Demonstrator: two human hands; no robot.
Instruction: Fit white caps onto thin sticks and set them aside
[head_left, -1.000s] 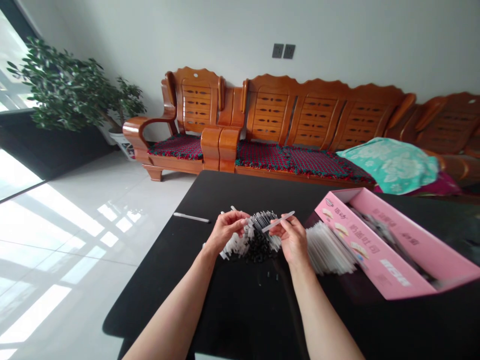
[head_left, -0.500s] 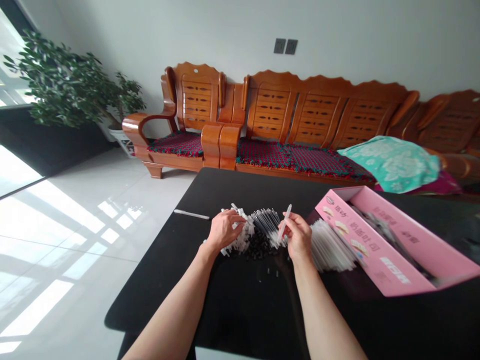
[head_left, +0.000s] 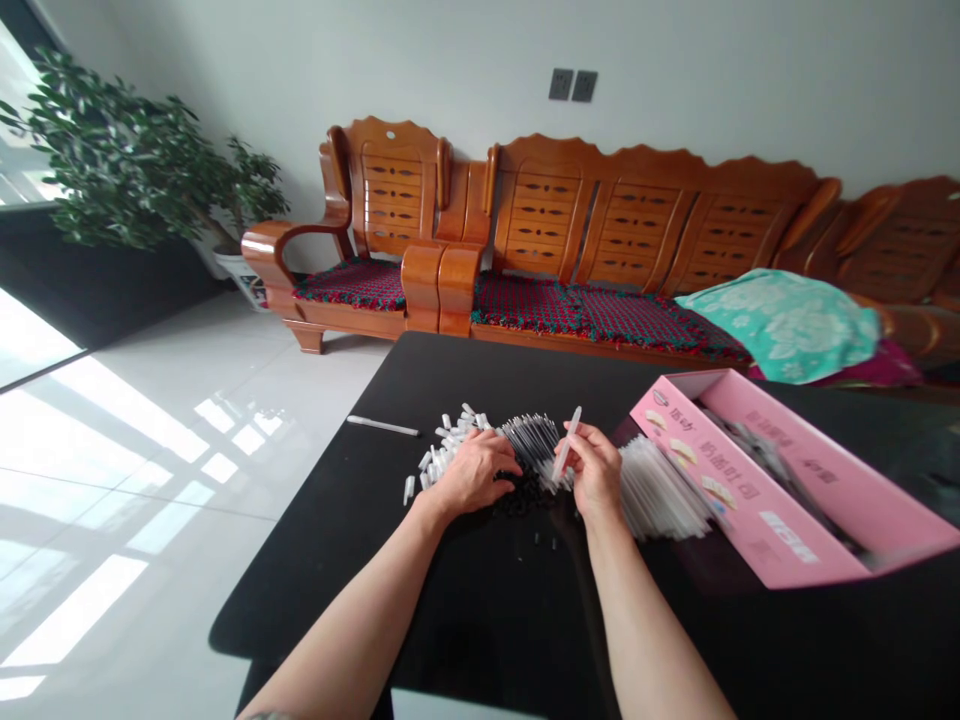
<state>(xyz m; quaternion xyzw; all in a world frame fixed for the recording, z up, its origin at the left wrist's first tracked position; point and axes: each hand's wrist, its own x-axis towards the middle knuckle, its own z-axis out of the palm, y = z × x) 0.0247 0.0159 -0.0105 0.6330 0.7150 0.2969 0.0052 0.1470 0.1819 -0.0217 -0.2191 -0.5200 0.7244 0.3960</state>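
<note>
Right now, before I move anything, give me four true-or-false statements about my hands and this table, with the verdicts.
The right hand holds a slim white tube upright in its fingers. True.

The left hand grips the pink cardboard box. False: it rests on a pile of small white plastic pieces, and the box sits off to the right.

A white pen lies apart on the black table, left of the hands. True.

The pile of clear tubes lies left of the left hand. False: it lies right of the right hand, next to the box.
</note>
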